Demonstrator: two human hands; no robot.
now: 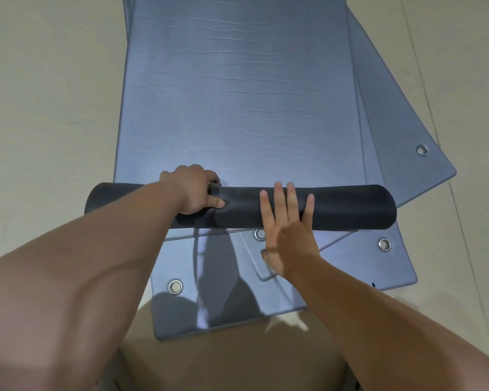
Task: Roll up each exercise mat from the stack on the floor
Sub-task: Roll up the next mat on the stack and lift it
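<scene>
Mat (237, 108) blue, near end rolled, dark underside; left hand (194, 193) fingers clamp roll, right hand (287, 221) fingers flat.

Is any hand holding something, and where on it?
The left hand grips the mat roll left of its middle; right hand only presses flat on it.
</scene>
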